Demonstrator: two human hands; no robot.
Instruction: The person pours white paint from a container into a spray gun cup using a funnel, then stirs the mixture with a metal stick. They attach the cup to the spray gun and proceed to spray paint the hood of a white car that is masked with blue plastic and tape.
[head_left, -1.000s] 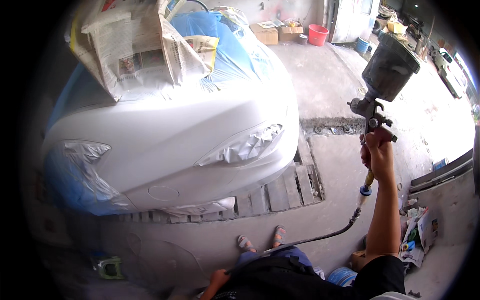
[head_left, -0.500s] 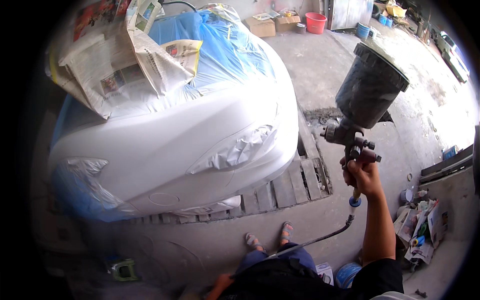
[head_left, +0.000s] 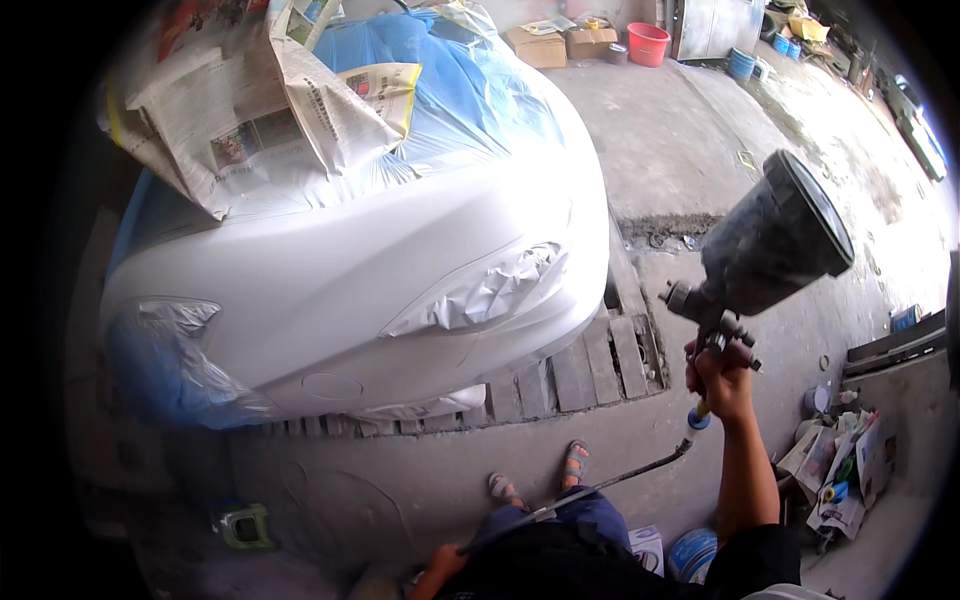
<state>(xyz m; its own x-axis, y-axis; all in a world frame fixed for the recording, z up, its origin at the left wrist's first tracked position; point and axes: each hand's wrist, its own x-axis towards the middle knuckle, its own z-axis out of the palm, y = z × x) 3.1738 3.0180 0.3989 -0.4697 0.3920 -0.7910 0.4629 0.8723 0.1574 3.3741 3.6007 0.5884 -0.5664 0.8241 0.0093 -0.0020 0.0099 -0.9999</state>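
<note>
My right hand (head_left: 725, 378) is wrapped round the grip of a spray gun (head_left: 718, 312), its nozzle toward the car. A big dark paint cup (head_left: 775, 240) sits on top, tilted to the right. From the handle's base an air hose (head_left: 620, 477) runs down across my legs to my left hand (head_left: 445, 563), closed on it at my waist. In front of me stands a car's front end (head_left: 330, 300), coated white. Crinkled masking film covers its right headlight (head_left: 490, 295) and left headlight (head_left: 180, 325). Newspaper (head_left: 240, 130) and blue plastic sheet (head_left: 480, 110) cover the area behind.
Slatted grating (head_left: 570, 370) runs under the car's front. Beside my right arm lies a heap of paper and cans (head_left: 840, 470), with a blue tin (head_left: 692, 553) near my hip. A green-framed object (head_left: 245, 525) sits at lower left. Far back stand a red bucket (head_left: 648, 45) and cardboard boxes (head_left: 537, 47).
My right hand has lowered slightly with the spray gun, and the cup now leans further to the right. My left hand shows more clearly on the hose. The view has shifted slightly.
</note>
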